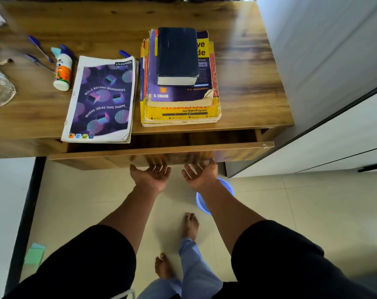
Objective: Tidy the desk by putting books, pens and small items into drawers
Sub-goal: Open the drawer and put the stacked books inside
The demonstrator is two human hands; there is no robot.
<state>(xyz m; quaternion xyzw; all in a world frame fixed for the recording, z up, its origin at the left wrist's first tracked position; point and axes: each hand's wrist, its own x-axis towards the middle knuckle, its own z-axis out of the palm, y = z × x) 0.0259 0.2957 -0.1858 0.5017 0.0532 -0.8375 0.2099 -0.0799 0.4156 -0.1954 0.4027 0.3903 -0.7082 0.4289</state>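
Note:
The wooden desk (248, 72) has one drawer (237, 151) pulled partly out, and its inside is dark. My left hand (151, 176) and my right hand (201, 175) are palm up below the drawer front, fingers hooked under its lower edge. A purple notebook (101, 100) lies on the desk above the drawer's left end. Right of it is a stack of books (181, 104) with a dark blue book (177, 55) on top. A glue bottle (62, 70) and blue pens (40, 48) lie to the left. Another blue pen (124, 53) peeks out behind the notebook.
A clear glass (0, 89) stands at the desk's left edge. White cabinets (334, 104) close in on the right. A blue basin (226, 186) sits on the tiled floor under my right arm, and green sticky notes (33, 255) lie on the floor at the left.

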